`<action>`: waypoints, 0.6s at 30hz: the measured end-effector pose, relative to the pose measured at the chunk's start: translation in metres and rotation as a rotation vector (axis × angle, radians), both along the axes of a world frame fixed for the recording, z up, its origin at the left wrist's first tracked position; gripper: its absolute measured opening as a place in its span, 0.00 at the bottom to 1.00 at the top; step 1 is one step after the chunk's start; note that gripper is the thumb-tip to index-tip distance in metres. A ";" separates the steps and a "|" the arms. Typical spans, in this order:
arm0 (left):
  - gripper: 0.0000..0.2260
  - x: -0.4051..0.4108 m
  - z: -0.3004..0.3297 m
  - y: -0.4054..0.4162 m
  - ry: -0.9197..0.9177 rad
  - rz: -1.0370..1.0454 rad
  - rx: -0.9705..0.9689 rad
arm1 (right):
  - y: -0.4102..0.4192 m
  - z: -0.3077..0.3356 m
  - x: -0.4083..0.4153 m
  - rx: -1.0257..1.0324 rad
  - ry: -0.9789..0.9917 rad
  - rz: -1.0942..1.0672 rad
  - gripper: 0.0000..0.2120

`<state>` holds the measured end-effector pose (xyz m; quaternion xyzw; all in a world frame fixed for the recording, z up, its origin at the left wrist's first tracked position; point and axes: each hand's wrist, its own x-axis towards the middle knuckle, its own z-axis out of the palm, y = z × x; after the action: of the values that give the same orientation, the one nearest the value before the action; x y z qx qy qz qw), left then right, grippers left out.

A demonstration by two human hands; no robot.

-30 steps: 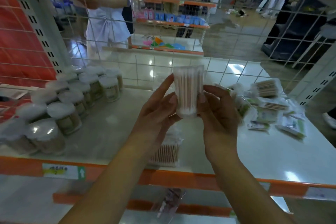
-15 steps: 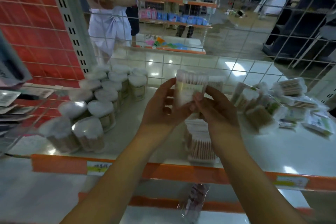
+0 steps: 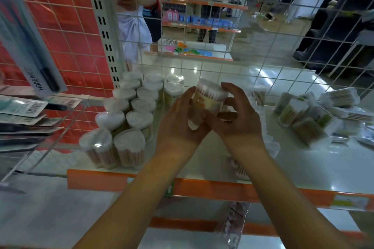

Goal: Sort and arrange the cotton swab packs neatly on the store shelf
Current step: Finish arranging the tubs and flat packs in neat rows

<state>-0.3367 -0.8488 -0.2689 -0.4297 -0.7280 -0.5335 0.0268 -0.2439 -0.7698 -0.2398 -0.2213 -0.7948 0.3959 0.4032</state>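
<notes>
- The pack (image 3: pixel 208 101) you hold in your left hand (image 3: pixel 178 125) and right hand (image 3: pixel 238 121) looks like clear, smooth plastic with a paper-like printed label
- The packs standing at your left (image 3: pixel 129 119) have clear plastic walls and matt white tops, one catching a small glint
- The loose pile at your right (image 3: pixel 315 113) is wrapped in shiny, crinkled film
- Your shelf (image 3: pixel 315 168) is glossy and smooth, mirroring the lights; its orange front edge (image 3: pixel 97 180) looks matt
- The back grid (image 3: pixel 242 70) is thin, pale-coated wire
</notes>
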 end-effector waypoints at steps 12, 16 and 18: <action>0.22 -0.082 0.016 -0.030 0.530 -0.019 -0.552 | 0.000 -0.053 -0.067 -0.114 0.077 0.002 0.26; 0.15 -0.089 0.020 -0.046 0.543 -0.032 -0.641 | 0.003 -0.082 -0.087 -0.089 -0.073 0.012 0.24; 0.16 -0.093 0.016 -0.050 0.526 -0.044 -0.711 | 0.005 -0.095 -0.095 -0.032 -0.192 0.035 0.26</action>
<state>-0.4292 -0.8985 -0.2525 -0.5489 -0.8253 -0.1227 0.0503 -0.3386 -0.7648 -0.3344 -0.2509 -0.8271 0.3926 0.3144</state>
